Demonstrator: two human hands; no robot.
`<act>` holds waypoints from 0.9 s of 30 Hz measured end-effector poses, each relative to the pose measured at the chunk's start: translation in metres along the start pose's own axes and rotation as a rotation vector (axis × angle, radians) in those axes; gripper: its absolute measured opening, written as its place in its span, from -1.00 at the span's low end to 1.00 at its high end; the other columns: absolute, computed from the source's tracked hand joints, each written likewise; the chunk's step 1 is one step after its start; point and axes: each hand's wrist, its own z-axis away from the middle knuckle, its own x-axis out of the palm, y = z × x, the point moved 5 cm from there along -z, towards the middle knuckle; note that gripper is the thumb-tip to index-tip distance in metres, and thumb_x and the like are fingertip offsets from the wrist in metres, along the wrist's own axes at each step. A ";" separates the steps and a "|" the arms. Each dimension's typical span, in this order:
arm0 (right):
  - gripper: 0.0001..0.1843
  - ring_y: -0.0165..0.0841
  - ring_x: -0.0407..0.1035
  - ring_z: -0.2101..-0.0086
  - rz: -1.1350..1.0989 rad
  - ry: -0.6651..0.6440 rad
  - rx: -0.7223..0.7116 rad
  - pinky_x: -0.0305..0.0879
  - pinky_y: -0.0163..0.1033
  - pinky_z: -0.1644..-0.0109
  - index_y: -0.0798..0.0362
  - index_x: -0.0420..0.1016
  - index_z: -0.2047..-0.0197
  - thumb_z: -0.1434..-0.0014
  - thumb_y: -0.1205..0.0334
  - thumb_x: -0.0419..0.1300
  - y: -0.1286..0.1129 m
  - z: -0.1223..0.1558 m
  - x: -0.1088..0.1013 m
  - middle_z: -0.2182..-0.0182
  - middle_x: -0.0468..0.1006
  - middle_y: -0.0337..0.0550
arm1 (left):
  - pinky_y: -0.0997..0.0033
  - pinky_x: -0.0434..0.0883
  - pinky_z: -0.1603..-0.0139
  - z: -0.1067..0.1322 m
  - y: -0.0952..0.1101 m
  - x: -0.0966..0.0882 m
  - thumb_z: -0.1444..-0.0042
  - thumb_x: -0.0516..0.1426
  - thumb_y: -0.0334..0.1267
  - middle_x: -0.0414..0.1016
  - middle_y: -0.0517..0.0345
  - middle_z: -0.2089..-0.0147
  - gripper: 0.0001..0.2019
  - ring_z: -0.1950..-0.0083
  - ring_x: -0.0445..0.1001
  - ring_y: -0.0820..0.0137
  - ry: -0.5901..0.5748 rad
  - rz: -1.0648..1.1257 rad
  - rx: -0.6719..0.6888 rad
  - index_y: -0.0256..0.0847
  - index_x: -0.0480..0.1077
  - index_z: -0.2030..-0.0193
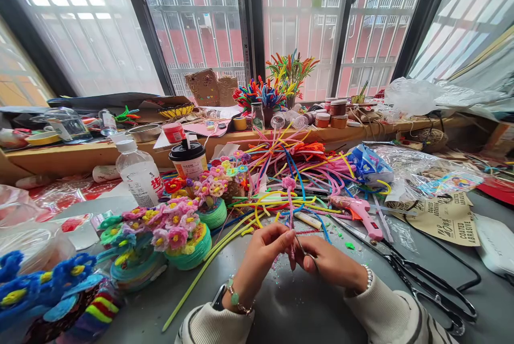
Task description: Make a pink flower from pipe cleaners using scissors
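My left hand [263, 255] and my right hand [327, 264] meet just above the grey table [297, 306], both pinching the lower stem of a pink pipe-cleaner flower [288, 183] that stands upright between them. The left fingers are curled round the stem. The right fingers pinch it with a thin wire sticking out beside them. Behind the flower lies a tangled heap of loose pipe cleaners [297, 165] in many colours.
Finished flower pots in teal bases [188, 237] stand at my left, blue flowers [36, 285] nearer the corner. A pink glue gun [359, 213] and black scissors [421, 280] lie right of my hands. A water bottle [138, 173] and lidded cup [188, 159] stand behind; a cluttered window shelf [80, 154] runs across.
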 end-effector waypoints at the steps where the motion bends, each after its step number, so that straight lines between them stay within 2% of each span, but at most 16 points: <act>1: -0.29 -0.44 0.09 0.50 0.009 -0.001 0.001 0.03 -0.35 0.46 0.10 0.26 0.49 0.12 -0.39 -0.30 0.000 0.000 -0.001 0.55 0.21 -0.26 | 0.52 0.19 0.52 0.000 0.000 0.000 0.10 0.11 -0.16 0.29 0.24 0.64 -0.76 0.58 0.24 0.52 0.000 -0.004 -0.008 -0.27 0.27 0.63; 6: -0.30 -0.43 0.13 0.50 -0.012 0.031 0.003 0.09 -0.34 0.44 0.12 0.30 0.52 0.12 -0.39 -0.24 0.000 0.000 -0.003 0.54 0.25 -0.24 | 0.53 0.15 0.49 -0.002 -0.003 -0.003 0.15 0.14 -0.13 0.25 0.26 0.65 -0.75 0.56 0.18 0.54 0.009 -0.036 -0.037 -0.28 0.29 0.64; 11: -0.34 -0.44 0.15 0.53 -0.023 0.150 0.053 0.10 -0.34 0.46 0.13 0.31 0.62 0.09 -0.34 -0.16 0.007 -0.001 -0.003 0.62 0.25 -0.25 | 0.53 0.14 0.49 -0.002 -0.002 -0.005 0.14 0.13 -0.12 0.21 0.27 0.64 -0.73 0.54 0.15 0.54 0.025 -0.036 -0.027 -0.27 0.26 0.65; 16: -0.39 -0.47 0.15 0.59 -0.036 0.235 0.097 0.05 -0.35 0.51 0.12 0.26 0.72 0.08 -0.29 -0.06 0.012 -0.002 -0.003 0.69 0.26 -0.27 | 0.53 0.13 0.48 -0.001 0.002 -0.006 0.11 0.11 -0.13 0.18 0.28 0.63 -0.73 0.54 0.14 0.54 0.112 -0.024 0.011 -0.27 0.24 0.65; 20: -0.42 -0.48 0.15 0.61 -0.068 0.265 0.110 0.05 -0.36 0.51 0.12 0.24 0.74 0.08 -0.25 -0.01 0.012 -0.003 -0.003 0.72 0.25 -0.29 | 0.53 0.13 0.49 -0.002 0.000 -0.007 0.13 0.12 -0.14 0.19 0.29 0.64 -0.74 0.55 0.14 0.54 0.091 -0.028 -0.008 -0.27 0.25 0.65; 23: -0.41 -0.48 0.13 0.61 -0.075 0.250 0.115 0.05 -0.36 0.51 0.12 0.23 0.74 0.09 -0.28 -0.03 0.012 -0.003 -0.003 0.71 0.23 -0.29 | 0.53 0.14 0.49 -0.003 0.000 -0.008 0.13 0.12 -0.14 0.19 0.29 0.64 -0.74 0.55 0.14 0.54 0.081 -0.024 -0.009 -0.27 0.25 0.65; 27: -0.33 -0.47 0.12 0.57 -0.098 0.120 0.074 0.04 -0.36 0.51 0.13 0.26 0.69 0.13 -0.37 -0.15 0.009 -0.002 0.000 0.67 0.21 -0.28 | 0.53 0.15 0.49 -0.003 -0.002 -0.007 0.13 0.13 -0.14 0.20 0.27 0.63 -0.75 0.54 0.15 0.54 0.047 -0.034 -0.019 -0.27 0.26 0.64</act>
